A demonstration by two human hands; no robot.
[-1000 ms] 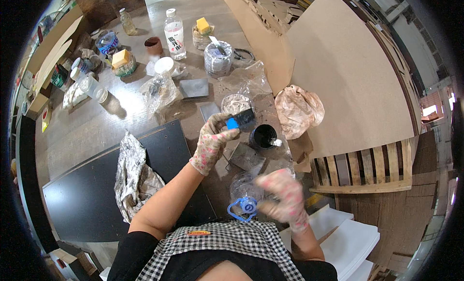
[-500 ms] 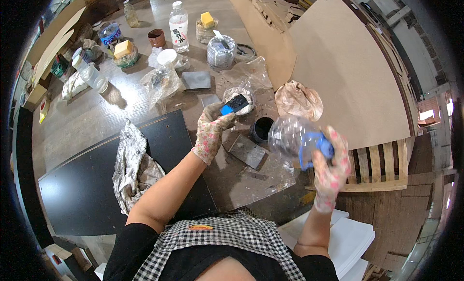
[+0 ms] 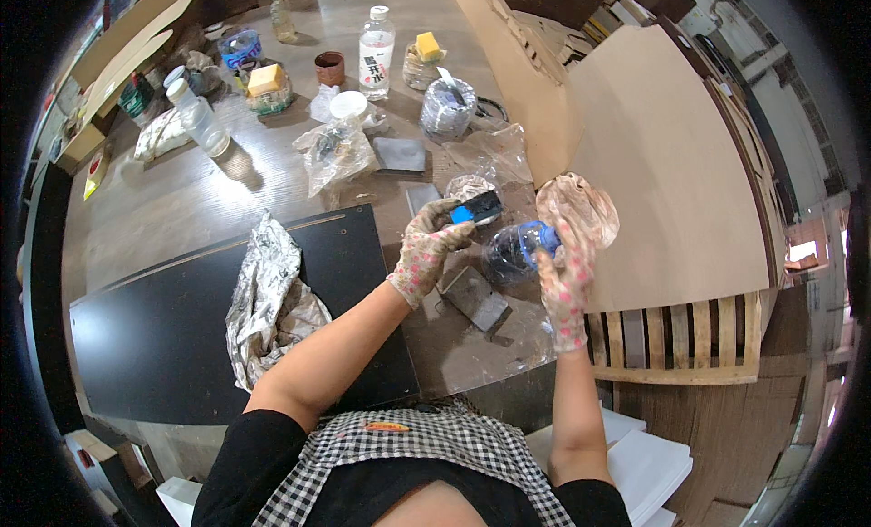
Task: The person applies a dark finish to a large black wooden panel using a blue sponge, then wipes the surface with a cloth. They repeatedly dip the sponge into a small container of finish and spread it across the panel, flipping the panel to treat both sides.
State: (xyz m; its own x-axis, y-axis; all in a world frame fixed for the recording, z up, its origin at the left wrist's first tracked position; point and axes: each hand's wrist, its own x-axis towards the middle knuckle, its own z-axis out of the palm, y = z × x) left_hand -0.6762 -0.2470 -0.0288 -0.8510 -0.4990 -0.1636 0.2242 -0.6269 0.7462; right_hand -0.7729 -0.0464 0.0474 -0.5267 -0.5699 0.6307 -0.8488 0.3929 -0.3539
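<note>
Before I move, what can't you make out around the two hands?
Head view: the block's held end, partly covered by the left hand's fingers.
Head view: the tub's lower part, behind the block.
Head view: part of the bottle's neck, behind the right hand's fingers; whether the dark patch lies inside or beyond the bottle.

Place: workshop | Signs: black panel (image 3: 163,336), stained cloth (image 3: 263,296), slatted wooden frame (image 3: 680,335), large brown board (image 3: 671,178)

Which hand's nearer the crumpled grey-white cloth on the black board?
Left. The left hand, holding a blue-and-black block, is to the right of the cloth; the right hand, holding the clear bottle, is farther right.
</note>
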